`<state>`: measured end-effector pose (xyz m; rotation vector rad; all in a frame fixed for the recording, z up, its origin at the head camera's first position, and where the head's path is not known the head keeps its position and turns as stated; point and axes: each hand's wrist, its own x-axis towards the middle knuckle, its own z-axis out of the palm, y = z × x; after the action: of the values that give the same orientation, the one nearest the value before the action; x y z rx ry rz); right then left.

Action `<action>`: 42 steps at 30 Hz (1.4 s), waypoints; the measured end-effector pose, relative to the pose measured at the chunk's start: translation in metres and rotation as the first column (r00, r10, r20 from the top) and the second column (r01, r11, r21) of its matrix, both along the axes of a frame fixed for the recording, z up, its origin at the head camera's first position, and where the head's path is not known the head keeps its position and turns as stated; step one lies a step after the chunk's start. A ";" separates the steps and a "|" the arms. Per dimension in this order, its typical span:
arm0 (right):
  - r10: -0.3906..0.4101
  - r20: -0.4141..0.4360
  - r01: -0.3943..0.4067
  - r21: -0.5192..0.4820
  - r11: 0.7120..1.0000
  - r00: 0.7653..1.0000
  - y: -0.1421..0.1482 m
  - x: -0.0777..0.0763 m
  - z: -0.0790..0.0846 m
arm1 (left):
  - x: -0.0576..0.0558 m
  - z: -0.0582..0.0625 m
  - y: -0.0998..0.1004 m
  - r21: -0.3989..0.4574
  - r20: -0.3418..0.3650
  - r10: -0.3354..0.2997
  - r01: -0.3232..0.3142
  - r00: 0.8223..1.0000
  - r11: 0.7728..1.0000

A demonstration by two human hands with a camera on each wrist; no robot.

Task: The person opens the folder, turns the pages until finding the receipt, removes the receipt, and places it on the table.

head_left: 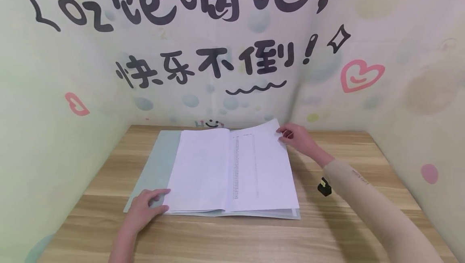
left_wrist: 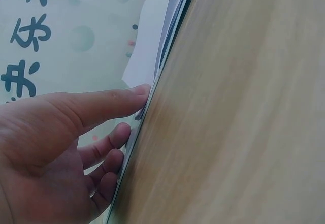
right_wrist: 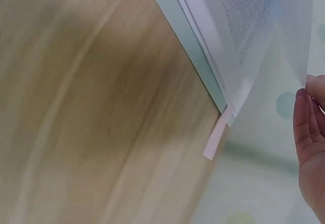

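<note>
A booklet of white sheets with a pale blue-green cover lies open on the wooden table. My right hand pinches the upper outer corner of the right-hand sheet, which is printed with columns of small text. That corner is raised off the pages below, as the right wrist view also shows at the fingertips. My left hand rests at the lower left of the booklet, its thumb touching the lower edge and its fingers loosely bent. The left page looks blank.
A small black object, perhaps a clip, lies on the table under the right forearm. From the pages sticks a pink strip. Behind the table stands a wall panel with black writing; panels flank both sides.
</note>
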<state>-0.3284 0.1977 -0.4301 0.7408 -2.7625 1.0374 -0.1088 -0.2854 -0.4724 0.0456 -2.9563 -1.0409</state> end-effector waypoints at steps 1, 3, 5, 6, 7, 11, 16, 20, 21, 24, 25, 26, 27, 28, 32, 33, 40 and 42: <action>0.020 -0.010 -0.020 0.013 1.000 1.000 0.000 -0.002 0.003 | 0.000 0.000 0.000 0.000 0.001 0.000 0.000 1.000 1.000; 0.062 -0.038 -0.060 0.044 0.997 0.997 0.001 -0.005 0.009 | 0.000 0.002 0.001 -0.001 0.006 -0.002 0.002 1.000 1.000; 0.117 -0.078 -0.111 0.078 0.991 0.990 0.001 -0.009 0.017 | 0.000 0.003 0.001 -0.001 0.010 -0.001 0.001 1.000 1.000; 0.148 -0.100 -0.138 0.094 0.986 0.984 0.001 -0.011 0.021 | 0.000 0.004 0.001 -0.001 0.012 0.000 0.000 1.000 1.000; 0.170 -0.115 -0.157 0.113 0.981 0.979 0.002 -0.013 0.024 | 0.000 0.004 0.001 -0.002 0.014 0.000 0.000 1.000 1.000; 0.219 -0.116 -0.201 0.148 0.968 0.969 0.000 -0.021 0.037 | 0.001 0.003 0.001 0.001 0.013 0.003 -0.003 1.000 1.000; 0.223 -0.094 -0.205 0.166 0.964 0.970 -0.009 -0.027 0.049 | 0.001 0.002 0.003 0.008 -0.001 -0.011 0.011 1.000 1.000; 0.249 -0.120 -0.225 0.182 0.957 0.961 -0.022 -0.032 0.059 | 0.001 0.001 0.003 0.005 -0.010 -0.015 0.015 1.000 1.000; 0.261 -0.130 -0.235 0.186 0.954 0.957 -0.027 -0.034 0.061 | 0.000 0.001 0.002 0.004 -0.011 -0.014 0.014 1.000 1.000; 0.285 -0.151 -0.252 0.203 0.946 0.947 -0.042 -0.040 0.067 | 0.000 0.001 0.001 0.005 -0.011 -0.008 0.008 1.000 1.000; 0.293 -0.154 -0.259 0.209 0.943 0.944 -0.048 -0.041 0.069 | 0.000 0.001 0.001 0.003 -0.012 -0.008 0.008 1.000 1.000; 0.302 -0.157 -0.267 0.212 0.940 0.940 -0.053 -0.042 0.071 | 0.000 0.001 0.001 0.004 -0.010 -0.006 0.006 1.000 1.000; 0.306 -0.156 -0.270 0.216 0.938 0.939 -0.059 -0.043 0.072 | 0.000 0.001 0.000 0.007 -0.008 -0.006 0.006 1.000 1.000; 0.310 -0.152 -0.273 0.220 0.936 0.939 -0.064 -0.044 0.072 | 0.000 0.001 0.000 0.007 -0.006 -0.006 0.006 1.000 1.000; 0.325 -0.127 -0.293 0.218 0.931 0.937 -0.085 -0.045 0.073 | 0.000 0.001 0.000 0.004 -0.012 -0.007 0.007 1.000 1.000; 0.327 -0.120 -0.298 0.210 0.931 0.937 -0.089 -0.045 0.072 | 0.000 0.001 0.000 0.004 -0.019 -0.008 0.009 1.000 1.000; 0.340 -0.095 -0.325 0.150 0.934 0.935 -0.124 -0.049 0.065 | 0.000 0.002 0.001 0.004 -0.043 -0.015 0.015 0.999 1.000; 0.340 -0.080 -0.327 0.134 0.935 0.937 -0.133 -0.049 0.063 | 0.000 0.003 0.001 0.004 -0.040 -0.014 0.014 0.999 1.000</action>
<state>-0.3775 0.0648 -0.3671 1.2794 -2.6856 0.8575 -0.1089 -0.2843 -0.4696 0.0043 -2.9232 -1.0376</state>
